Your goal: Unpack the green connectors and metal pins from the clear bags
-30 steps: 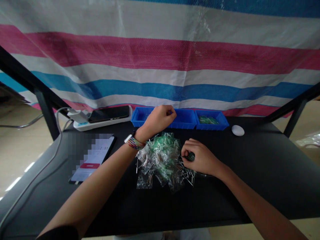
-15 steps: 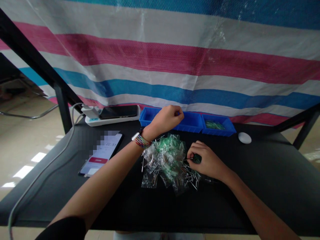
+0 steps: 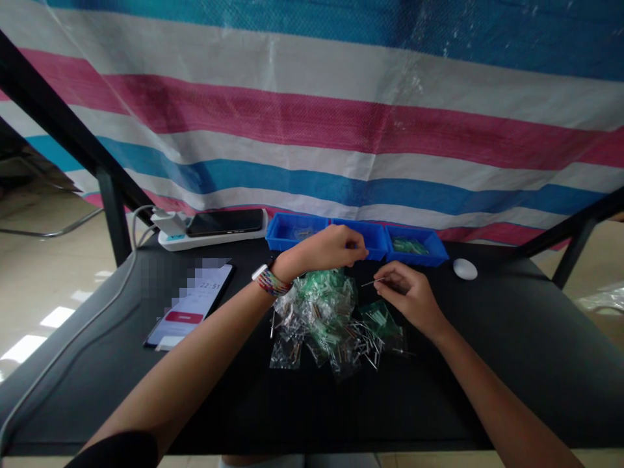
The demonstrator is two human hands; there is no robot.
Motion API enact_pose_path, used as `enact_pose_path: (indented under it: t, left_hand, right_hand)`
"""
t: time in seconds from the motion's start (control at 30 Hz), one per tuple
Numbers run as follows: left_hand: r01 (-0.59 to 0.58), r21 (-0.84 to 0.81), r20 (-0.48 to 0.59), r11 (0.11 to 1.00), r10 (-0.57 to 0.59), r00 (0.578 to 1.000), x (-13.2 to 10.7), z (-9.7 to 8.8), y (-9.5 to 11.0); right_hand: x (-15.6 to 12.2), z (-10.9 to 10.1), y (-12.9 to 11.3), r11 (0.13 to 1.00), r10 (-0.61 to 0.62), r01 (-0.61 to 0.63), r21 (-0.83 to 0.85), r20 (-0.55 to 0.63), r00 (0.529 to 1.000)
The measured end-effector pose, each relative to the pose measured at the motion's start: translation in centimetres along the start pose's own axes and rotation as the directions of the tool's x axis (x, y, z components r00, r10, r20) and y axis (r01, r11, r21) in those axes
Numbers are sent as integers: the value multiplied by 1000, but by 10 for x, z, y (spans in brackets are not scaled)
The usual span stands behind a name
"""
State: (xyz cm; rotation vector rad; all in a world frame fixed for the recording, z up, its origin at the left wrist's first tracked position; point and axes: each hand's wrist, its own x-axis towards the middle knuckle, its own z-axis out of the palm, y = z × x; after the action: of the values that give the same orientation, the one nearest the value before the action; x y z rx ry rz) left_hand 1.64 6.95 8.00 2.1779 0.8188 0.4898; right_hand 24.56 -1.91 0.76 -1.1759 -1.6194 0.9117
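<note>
Between the thumb and fingers of my right hand (image 3: 409, 296) is a thin metal pin (image 3: 373, 281), pointing left. My left hand (image 3: 331, 248) is curled closed in front of the middle blue bin (image 3: 375, 240); whether its fingers hold anything is hidden. Below both hands lies a heap of small clear and green plastic bags (image 3: 319, 309) with metal pieces inside. Loose metal pins (image 3: 368, 344) lie at the heap's right edge, beside a green bag (image 3: 379, 318).
The left blue bin (image 3: 275, 244) holds clear bags, and the right blue bin (image 3: 439, 257) holds green ones. A phone (image 3: 188, 309) lies at left. Behind it, a second phone (image 3: 227, 221) rests on a power strip (image 3: 173, 244). A white mouse-like object (image 3: 465, 269) sits at right.
My right hand has risen off the loose pins with a pin, uncovering the green bag. My left hand has moved slightly right and down, toward my right hand. The view has shifted a little.
</note>
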Motion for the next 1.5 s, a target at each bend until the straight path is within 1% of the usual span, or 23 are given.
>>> enact_pose_path:
  t: [0.07, 0.13, 0.3, 0.4, 0.53, 0.67, 0.87, 0.97, 1.1, 1.27, 1.5]
  left_hand:
    - [21, -67, 125, 998, -13, 992, -1, 2, 4]
    - [42, -120, 194, 992, -18, 981, -1, 5, 6]
    - [33, -245, 246, 969, 29, 969, 1, 9, 7]
    - [32, -275, 234, 961, 35, 972, 1, 9, 5]
    - [35, -229, 196, 973, 11, 981, 2, 8, 3]
    - [28, -185, 147, 982, 0, 989, 2, 6, 2]
    - [28, -170, 140, 985, -4, 990, 2, 6, 4]
    - [38, -169, 139, 985, -14, 990, 3, 6, 5]
    - [47, -158, 138, 986, -26, 990, 4, 8, 5]
    - [66, -174, 140, 983, -41, 989, 4, 9, 6]
    - [83, -189, 158, 979, -53, 986, 2, 7, 11]
  right_hand:
    - [1, 0, -1, 997, 25, -22, 72, -48, 999]
    - [2, 0, -2, 993, 36, -26, 118, -84, 996]
    - [3, 0, -5, 987, 31, -4, 162, -169, 985]
    - [3, 1, -6, 986, 27, 6, 169, -188, 982]
    - [3, 0, -5, 982, 38, -2, 189, -187, 982]
    - [5, -1, -4, 971, 70, -31, 237, -160, 985]
    - [5, -3, -6, 962, 80, -50, 269, -103, 991]
    - [5, -2, -8, 954, 86, -55, 293, -95, 992]
    - [5, -3, -9, 963, 74, -48, 266, -90, 993]
    - [5, -4, -7, 972, 38, -8, 235, -120, 992]
    - [6, -2, -6, 976, 26, 12, 219, -171, 985]
